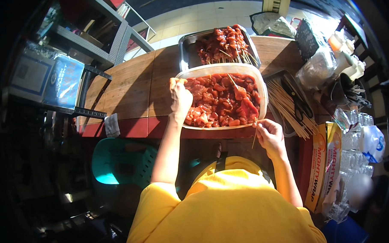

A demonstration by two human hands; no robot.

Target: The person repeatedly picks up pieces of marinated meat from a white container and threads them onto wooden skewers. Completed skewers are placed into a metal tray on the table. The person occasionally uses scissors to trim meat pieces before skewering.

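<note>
A white plastic tub [262, 87] of raw red marinated meat pieces [213, 101] stands at the table's front edge. My left hand [181, 98] is closed at the tub's left rim and seems to grip it. Near the tub's front right corner, my right hand [270, 134] pinches a thin bamboo skewer [254, 139] between thumb and fingers. A flat piece of meat [249, 108] lies at that skewer's upper end; whether it is pierced I cannot tell. Another skewer [232, 79] leans in the tub with meat on its lower end.
Behind the tub, a metal tray [187, 54] holds stacked meat skewers [230, 40]. Bare skewers [285, 102] and black-handled scissors [298, 101] lie in a tray to the right. Cling wrap boxes [323, 168] and glasses [351, 141] line the right side. A green plastic chair [118, 146] stands left.
</note>
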